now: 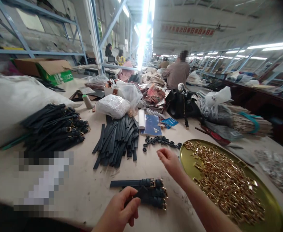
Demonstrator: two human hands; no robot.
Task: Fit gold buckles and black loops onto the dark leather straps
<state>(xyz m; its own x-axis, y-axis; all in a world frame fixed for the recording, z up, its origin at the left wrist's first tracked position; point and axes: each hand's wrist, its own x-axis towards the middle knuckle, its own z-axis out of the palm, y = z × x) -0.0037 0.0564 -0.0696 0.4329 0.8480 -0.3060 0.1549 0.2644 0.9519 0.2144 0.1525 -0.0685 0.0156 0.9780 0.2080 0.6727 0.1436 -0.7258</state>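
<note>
1. Dark strap: the end is held above the counter, directly over the small row of buckled straps.
2. Left hand: closed in a pinch, thumb against fingers, gripping the dark strap.
3. Buckled straps: laid roughly side by side on the counter, their gold-coloured buckles toward the right; the held strap partly covers them.
4. Right hand: fingers curled and drawn together, raised just beside the small dark loops; whether anything lies between the fingertips cannot be told.
5. Small dark loops: scattered in a loose band beyond the right hand, near the tray's left edge.
6. Loose strips: a fanned heap of flat, dark pieces, left of the loops.
7. Tray: gold-coloured and rounded, to the right, bearing a spread of shiny gold-coloured buckles.
8. Strap pile: a large stack of dark straps with buckles, at the left, beside a white sack.
9. Beyond the strips: a white roll, a blue booklet and a black bag.
10. Background: a seated person, back turned.
</note>
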